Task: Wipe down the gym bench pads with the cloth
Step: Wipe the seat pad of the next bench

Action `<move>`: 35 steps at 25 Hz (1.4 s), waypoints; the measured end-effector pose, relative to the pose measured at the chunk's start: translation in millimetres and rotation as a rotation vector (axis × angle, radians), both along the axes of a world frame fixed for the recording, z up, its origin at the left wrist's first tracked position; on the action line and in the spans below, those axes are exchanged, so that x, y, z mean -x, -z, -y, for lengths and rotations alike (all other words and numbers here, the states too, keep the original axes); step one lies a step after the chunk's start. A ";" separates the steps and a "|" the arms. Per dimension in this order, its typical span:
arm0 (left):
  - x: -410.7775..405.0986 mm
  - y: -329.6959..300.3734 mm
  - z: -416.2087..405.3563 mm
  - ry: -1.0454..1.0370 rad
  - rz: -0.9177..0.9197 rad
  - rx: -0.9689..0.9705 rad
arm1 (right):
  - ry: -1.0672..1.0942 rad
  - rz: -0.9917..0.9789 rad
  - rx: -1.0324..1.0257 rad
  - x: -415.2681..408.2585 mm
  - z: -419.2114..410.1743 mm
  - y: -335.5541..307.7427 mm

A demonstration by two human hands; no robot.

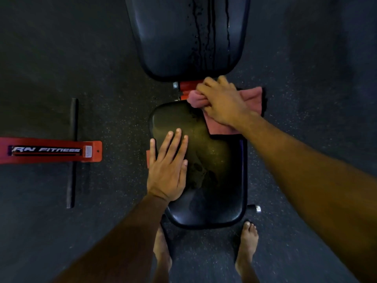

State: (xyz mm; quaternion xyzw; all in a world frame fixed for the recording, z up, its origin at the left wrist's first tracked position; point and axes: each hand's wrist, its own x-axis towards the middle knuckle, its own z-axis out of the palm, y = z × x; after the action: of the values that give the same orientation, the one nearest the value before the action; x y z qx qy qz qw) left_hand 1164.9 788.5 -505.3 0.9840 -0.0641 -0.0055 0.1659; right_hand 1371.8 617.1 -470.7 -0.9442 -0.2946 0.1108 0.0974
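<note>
The black seat pad (212, 180) lies below me with wet patches on it. Beyond it the black back pad (173, 37) rises away, streaked with drips down its right side. A pink cloth (252, 98) sits at the seat pad's far right corner, bunched under my right hand (222, 103), which grips it. My left hand (168, 170) rests flat on the seat pad's left edge, fingers spread, holding nothing. A red frame piece (188, 85) shows between the two pads.
A red bench foot (51, 150) marked "RN FITNESS" with a black crossbar (72, 152) lies on the dark speckled rubber floor at left. My bare feet (246, 248) stand at the seat's near end. A chrome-tipped bar (255, 208) sticks out at the seat's right.
</note>
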 end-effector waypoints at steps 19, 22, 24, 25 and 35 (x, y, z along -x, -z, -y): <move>1.5 2.3 -2.6 0.038 -0.003 0.026 | -0.075 0.041 -0.133 26.4 23.8 -9.5; 7.3 -5.8 0.7 0.000 -0.010 0.049 | 0.039 0.049 -0.258 19.8 10.3 -26.5; 34.8 -9.3 17.1 0.074 -0.019 0.092 | 0.038 0.048 -0.304 16.0 1.9 -32.6; 54.2 -10.3 29.5 0.136 -0.032 0.086 | -0.017 0.050 -0.299 15.6 -8.4 -32.5; 98.8 4.4 49.3 0.172 0.085 0.002 | -0.194 0.170 0.280 35.3 -79.5 -10.1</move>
State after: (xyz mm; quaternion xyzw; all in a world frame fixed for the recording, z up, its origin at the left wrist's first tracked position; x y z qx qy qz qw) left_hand 1066.1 739.3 -509.6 0.9740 -0.1556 0.0221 0.1630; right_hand 1336.5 696.6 -460.7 -0.9216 -0.3732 0.0794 -0.0713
